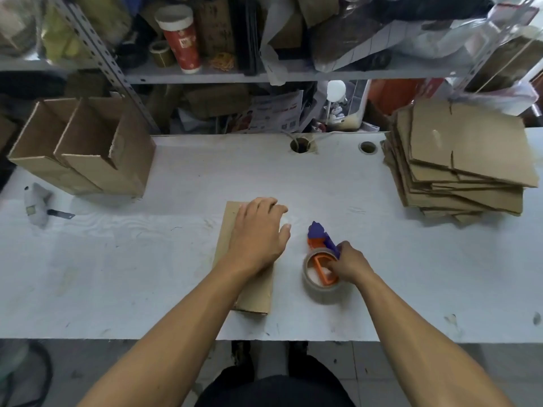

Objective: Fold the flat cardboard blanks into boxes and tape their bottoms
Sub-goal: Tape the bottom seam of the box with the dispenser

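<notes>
Item, near the worktop's (147,259) front edge: folded box (252,292) pinned flat under your left hand (257,239), fingers straight, steadying it for taping, while your right hand (348,264) grips the tape dispenser (321,259) just beside it.

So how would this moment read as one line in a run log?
left hand: pressing flat on folded box | right hand: gripping tape dispenser | flat blanks: stacked far right | finished boxes: far left
</notes>
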